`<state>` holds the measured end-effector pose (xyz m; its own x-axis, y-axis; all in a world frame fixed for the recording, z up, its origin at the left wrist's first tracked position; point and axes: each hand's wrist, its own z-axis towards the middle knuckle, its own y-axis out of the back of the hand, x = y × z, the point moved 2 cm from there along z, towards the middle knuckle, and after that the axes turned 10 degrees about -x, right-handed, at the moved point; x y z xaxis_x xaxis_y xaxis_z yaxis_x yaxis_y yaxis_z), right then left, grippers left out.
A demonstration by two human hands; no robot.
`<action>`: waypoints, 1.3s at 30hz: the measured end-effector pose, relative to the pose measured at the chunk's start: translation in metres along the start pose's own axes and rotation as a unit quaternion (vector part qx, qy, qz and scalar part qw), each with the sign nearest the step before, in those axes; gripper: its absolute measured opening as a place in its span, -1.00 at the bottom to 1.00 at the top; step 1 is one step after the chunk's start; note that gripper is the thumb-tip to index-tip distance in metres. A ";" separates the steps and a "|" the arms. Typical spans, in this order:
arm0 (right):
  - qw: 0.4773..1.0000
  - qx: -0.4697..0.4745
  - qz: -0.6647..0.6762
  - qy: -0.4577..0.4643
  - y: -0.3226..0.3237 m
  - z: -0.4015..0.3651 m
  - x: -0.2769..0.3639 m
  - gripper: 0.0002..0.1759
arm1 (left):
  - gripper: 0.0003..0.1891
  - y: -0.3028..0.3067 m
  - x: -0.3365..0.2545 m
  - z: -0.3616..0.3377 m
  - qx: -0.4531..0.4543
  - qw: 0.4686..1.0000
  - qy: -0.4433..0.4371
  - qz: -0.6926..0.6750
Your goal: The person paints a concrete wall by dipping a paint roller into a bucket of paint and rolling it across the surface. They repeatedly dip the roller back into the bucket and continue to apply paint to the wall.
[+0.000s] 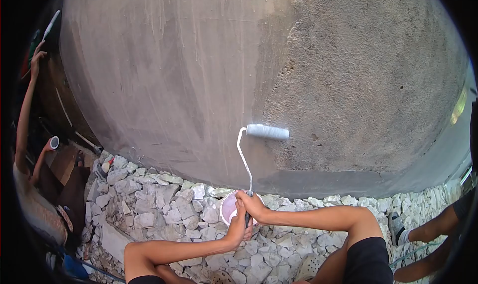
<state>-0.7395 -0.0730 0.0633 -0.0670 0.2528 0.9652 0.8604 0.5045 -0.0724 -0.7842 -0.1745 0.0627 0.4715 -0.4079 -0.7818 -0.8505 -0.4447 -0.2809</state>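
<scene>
A paint roller with a pale blue-white sleeve rests against the grey wall, at the border between a smooth, darker coated part and a rough part. Its bent white metal rod runs down to a dark handle. My right hand is closed round the top of the handle. Just below and to the left, my left hand grips the handle's lower part. Behind both hands is a round container with a pinkish-white inside, partly hidden by them.
Broken white stones cover the ground below the wall. At the left a person holds a tool raised in one hand and a small cup in the other. Another person's legs show at the right, near a green hose.
</scene>
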 end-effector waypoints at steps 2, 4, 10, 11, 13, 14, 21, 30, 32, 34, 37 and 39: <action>1.000 -0.001 -0.007 0.015 -0.001 0.006 0.021 -0.62 | -0.33 -0.001 -0.015 0.008 0.000 1.000 -0.031 0.004; 0.999 0.000 -0.002 0.037 -0.002 0.018 0.041 -0.61 | -0.33 -0.003 -0.033 0.017 0.001 0.998 -0.066 0.007; 0.997 0.009 0.025 0.072 0.004 0.027 0.044 -0.59 | -0.33 -0.012 -0.032 0.036 0.043 0.991 -0.123 -0.024; 0.998 0.001 0.021 0.067 0.007 0.030 0.029 -0.59 | -0.33 -0.010 -0.021 0.036 0.042 0.991 -0.125 -0.027; 0.997 -0.010 -0.003 0.071 0.011 0.026 -0.006 -0.59 | -0.29 -0.008 0.003 0.035 0.015 0.998 -0.057 -0.018; 0.997 -0.029 -0.033 0.067 0.012 0.020 -0.023 -0.58 | -0.29 -0.006 0.014 0.033 0.016 0.998 -0.059 -0.020; 0.989 -0.049 -0.111 0.079 0.011 0.024 0.000 -0.55 | -0.29 -0.006 0.003 0.028 0.021 0.999 -0.024 -0.041; 0.972 0.003 -0.125 0.198 0.003 0.044 0.153 -0.56 | -0.34 -0.051 -0.110 0.029 0.090 0.971 -0.176 -0.135; 0.973 -0.002 -0.119 0.200 0.002 0.043 0.150 -0.55 | -0.34 -0.051 -0.106 0.034 0.086 0.971 -0.178 -0.135; 0.977 -0.003 -0.088 0.195 0.001 0.048 0.131 -0.54 | -0.34 -0.044 -0.094 0.043 0.071 0.974 -0.179 -0.122; 0.977 -0.024 -0.137 0.164 0.005 0.051 0.060 -0.56 | -0.34 -0.023 -0.037 0.054 0.037 0.985 -0.132 -0.106; 0.979 -0.023 -0.152 0.135 0.007 0.033 0.021 -0.61 | -0.23 -0.011 0.005 0.052 0.007 0.995 -0.073 -0.067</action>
<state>-0.7519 -0.0372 0.0747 -0.1924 -0.1348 0.9720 0.8432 0.4840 0.2340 -0.7846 -0.1308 0.0328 0.5435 -0.2250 -0.8087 -0.7858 -0.4751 -0.3960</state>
